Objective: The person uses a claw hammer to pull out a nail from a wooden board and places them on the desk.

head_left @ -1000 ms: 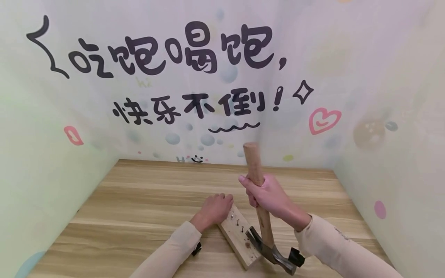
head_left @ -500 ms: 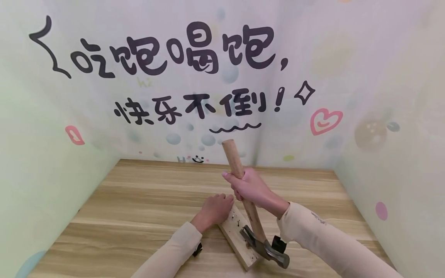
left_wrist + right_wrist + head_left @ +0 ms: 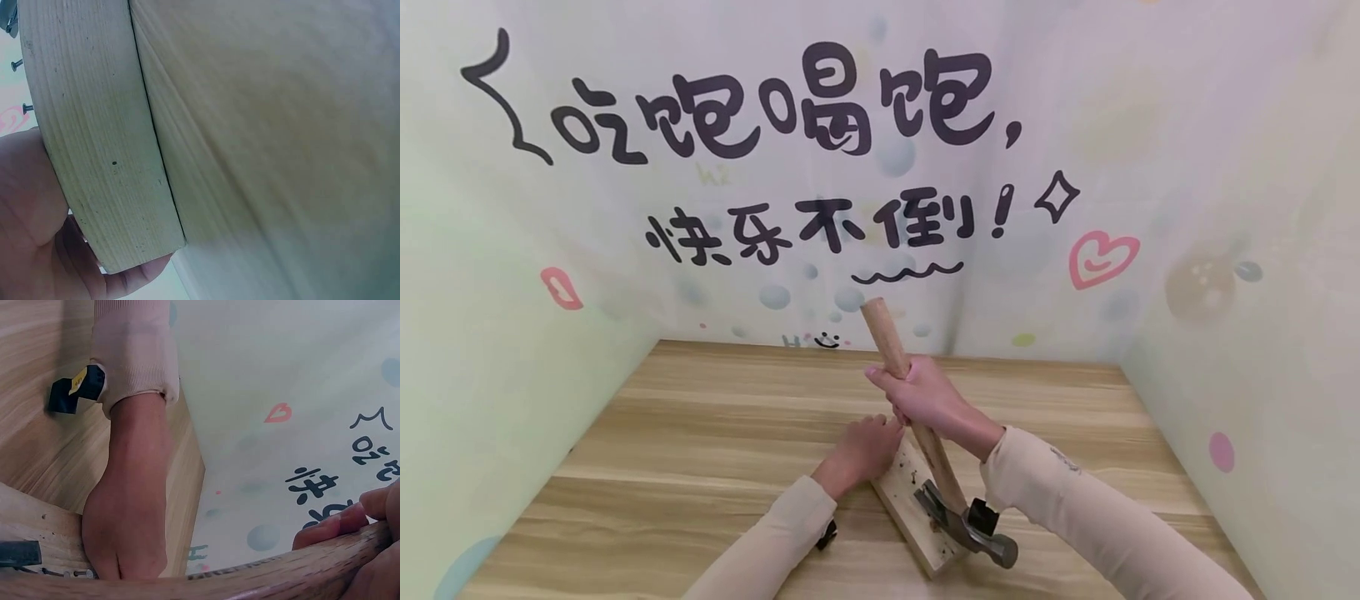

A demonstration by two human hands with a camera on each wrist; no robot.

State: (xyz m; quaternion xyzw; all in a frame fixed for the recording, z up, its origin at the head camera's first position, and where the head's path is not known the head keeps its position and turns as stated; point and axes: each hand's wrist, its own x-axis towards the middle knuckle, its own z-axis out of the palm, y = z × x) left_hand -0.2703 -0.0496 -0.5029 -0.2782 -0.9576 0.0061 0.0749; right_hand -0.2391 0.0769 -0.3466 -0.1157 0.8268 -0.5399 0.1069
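Sloping upward from its dark grey metal head, a wooden-handled claw hammer [image 3: 938, 462] is sitting over a long pale wooden block [image 3: 904, 497], its claw lying across the block's top face and its striking end poking out past the right edge. From my remote feed I am making out small grey metal nails [image 3: 27, 109] standing up from that face near the claw (whether the claw is touching one, I am not able to tell). I am seeing the right hand [image 3: 928, 400] gripping the handle around its middle. The left hand [image 3: 868, 446] is holding the block's far end, its fingers curling round it, as the left wrist view is showing me. The block is lying slantwise on a light brown wood-grained tabletop [image 3: 700, 433]. Beige sleeves [image 3: 767, 533] are covering both forearms, and a small black boxy device [image 3: 826, 535] is sitting under the left cuff. Behind the tabletop, I am viewing a whitish backdrop [image 3: 737, 25] bearing bold black Chinese lettering [image 3: 831, 229].
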